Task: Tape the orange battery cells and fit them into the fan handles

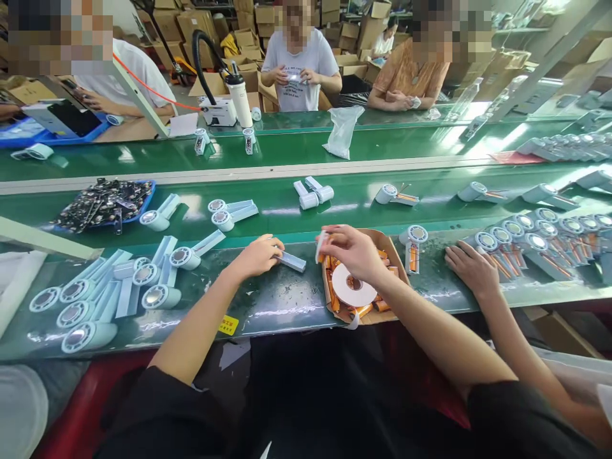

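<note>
My left hand (261,255) is closed around the head end of a light-blue handheld fan housing (292,262), whose handle points right along the bench. Most of its round head is hidden under my fingers. My right hand (352,252) pinches a small white strip (321,247) above the left edge of a cardboard box (404,275). Inside that box lie orange cylindrical batteries (362,312) and a roll of white tape (345,290), its loose end hanging over the front edge.
Several fan housings (79,312) lie at left, near a blue tray of small circuit boards (108,204). A co-worker's hand (473,268) rests right of the box beside rows of housings with orange batteries (535,239). More housings (313,194) lie on the green conveyor belt (272,223). People sit opposite.
</note>
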